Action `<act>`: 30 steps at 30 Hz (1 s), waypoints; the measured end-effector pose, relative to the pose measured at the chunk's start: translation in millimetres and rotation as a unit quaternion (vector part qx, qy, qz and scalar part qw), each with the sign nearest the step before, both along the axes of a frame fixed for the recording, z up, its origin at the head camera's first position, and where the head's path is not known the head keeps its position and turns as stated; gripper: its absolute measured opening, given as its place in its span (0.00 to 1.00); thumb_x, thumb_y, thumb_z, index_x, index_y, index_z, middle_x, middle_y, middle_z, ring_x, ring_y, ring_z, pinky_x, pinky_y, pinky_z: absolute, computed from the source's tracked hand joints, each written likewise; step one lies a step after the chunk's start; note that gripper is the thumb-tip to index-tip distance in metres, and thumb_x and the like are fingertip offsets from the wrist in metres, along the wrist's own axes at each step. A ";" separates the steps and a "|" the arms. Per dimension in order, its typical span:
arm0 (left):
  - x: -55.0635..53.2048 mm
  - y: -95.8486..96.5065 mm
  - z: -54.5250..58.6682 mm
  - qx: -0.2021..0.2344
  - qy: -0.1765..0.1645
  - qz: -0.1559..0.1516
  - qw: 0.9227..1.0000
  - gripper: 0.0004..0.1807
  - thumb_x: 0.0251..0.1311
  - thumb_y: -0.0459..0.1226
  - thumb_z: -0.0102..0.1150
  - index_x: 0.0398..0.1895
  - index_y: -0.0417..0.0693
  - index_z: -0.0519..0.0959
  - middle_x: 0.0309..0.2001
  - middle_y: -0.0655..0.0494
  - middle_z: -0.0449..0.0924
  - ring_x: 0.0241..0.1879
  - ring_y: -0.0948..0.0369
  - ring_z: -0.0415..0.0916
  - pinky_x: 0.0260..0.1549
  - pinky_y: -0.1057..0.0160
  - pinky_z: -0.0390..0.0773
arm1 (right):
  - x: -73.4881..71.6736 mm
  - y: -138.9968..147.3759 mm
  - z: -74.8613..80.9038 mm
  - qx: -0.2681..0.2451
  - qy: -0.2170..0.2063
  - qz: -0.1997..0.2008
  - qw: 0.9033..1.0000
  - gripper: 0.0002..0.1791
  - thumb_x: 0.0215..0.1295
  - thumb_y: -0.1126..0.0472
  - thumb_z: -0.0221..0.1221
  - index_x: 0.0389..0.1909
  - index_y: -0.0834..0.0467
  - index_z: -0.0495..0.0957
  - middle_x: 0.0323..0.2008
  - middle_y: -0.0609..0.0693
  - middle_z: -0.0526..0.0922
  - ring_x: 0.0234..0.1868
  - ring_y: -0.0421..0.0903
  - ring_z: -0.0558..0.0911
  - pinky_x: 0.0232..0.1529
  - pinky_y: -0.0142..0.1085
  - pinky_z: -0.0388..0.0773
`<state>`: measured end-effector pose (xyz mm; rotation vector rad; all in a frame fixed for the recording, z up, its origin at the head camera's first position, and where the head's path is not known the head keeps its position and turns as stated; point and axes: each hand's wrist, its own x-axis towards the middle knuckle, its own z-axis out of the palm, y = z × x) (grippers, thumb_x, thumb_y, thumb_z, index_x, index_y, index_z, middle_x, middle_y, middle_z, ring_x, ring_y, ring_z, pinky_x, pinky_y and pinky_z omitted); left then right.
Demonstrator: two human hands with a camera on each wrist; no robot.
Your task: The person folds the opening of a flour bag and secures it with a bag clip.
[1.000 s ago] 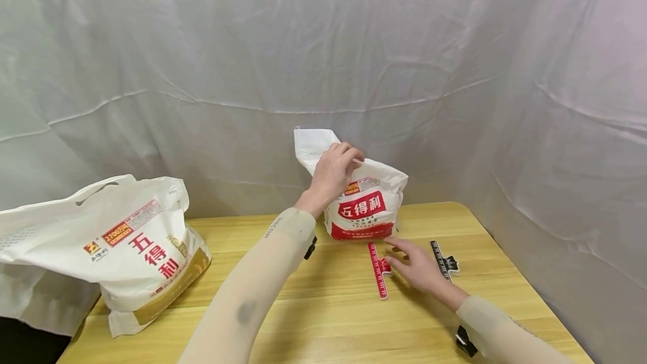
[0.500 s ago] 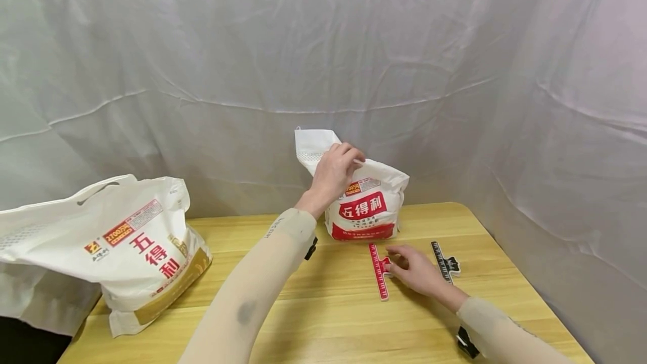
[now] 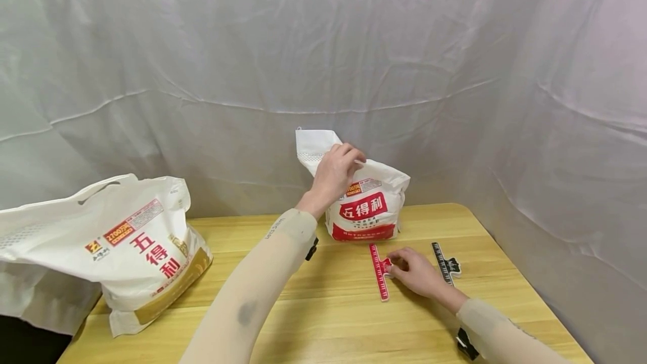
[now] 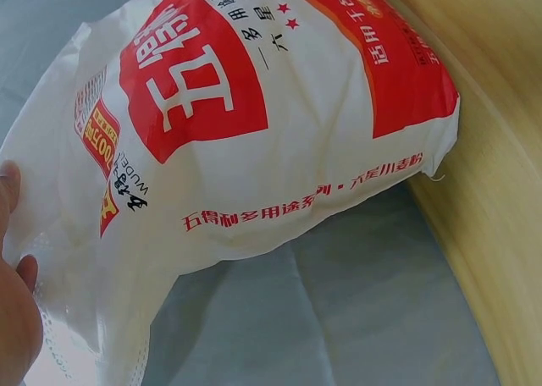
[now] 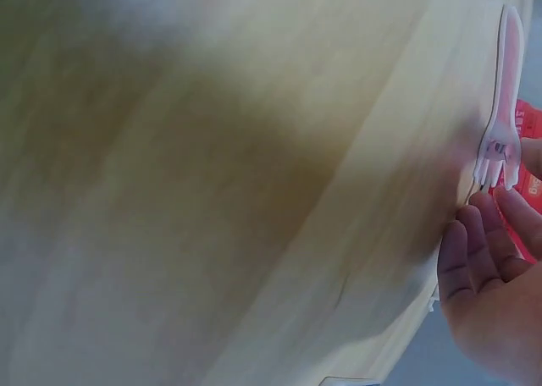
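Note:
A white flour bag point(image 3: 364, 206) with red panels stands at the back of the table. My left hand point(image 3: 333, 170) grips its gathered neck, and the bag's white top flap sticks up past the hand. In the left wrist view, the thumb and a fingertip point(image 4: 10, 183) press into the white plastic. A long red clip point(image 3: 379, 274) with a piano-key pattern lies on the table in front of the bag. My right hand point(image 3: 417, 273) pinches the clip's handle between thumb and index finger. In the right wrist view, the other fingers point(image 5: 470, 255) are bent beside it.
A matching black clip point(image 3: 443, 263) lies to the right of my right hand. At the left, a larger white flour bag point(image 3: 146, 251) with a gold base leans on the wooden table point(image 3: 323, 319). A grey curtain point(image 3: 242, 60) hangs behind and along the right side.
My right hand's fingers have drawn together onto the red clip's handle, leaving the space near the bag's base. The left hand keeps its hold on the bag's neck.

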<state>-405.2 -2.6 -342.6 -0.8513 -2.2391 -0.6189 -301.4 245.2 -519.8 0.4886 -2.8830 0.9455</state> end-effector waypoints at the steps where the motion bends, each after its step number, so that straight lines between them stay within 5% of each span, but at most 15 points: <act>1: 0.0 0.2 -0.1 0.000 0.001 0.000 1.000 0.07 0.68 0.34 0.67 0.47 0.50 0.85 0.46 0.57 0.82 0.49 0.57 0.76 0.50 0.60 0.77 | 0.0 -0.1 -0.4 -0.001 -0.001 -0.001 1.000 0.17 0.68 0.59 0.67 0.54 0.61 0.83 0.43 0.47 0.82 0.41 0.41 0.78 0.45 0.38 0.79; 30: 0.4 1.7 -1.1 0.006 0.005 -0.004 1.000 0.06 0.69 0.34 0.66 0.46 0.49 0.85 0.45 0.56 0.83 0.49 0.57 0.76 0.50 0.60 0.77 | 5.7 -9.6 4.7 -0.099 -0.074 -0.056 0.991 0.13 0.69 0.66 0.65 0.51 0.68 0.82 0.37 0.48 0.85 0.38 0.42 0.82 0.40 0.33 0.81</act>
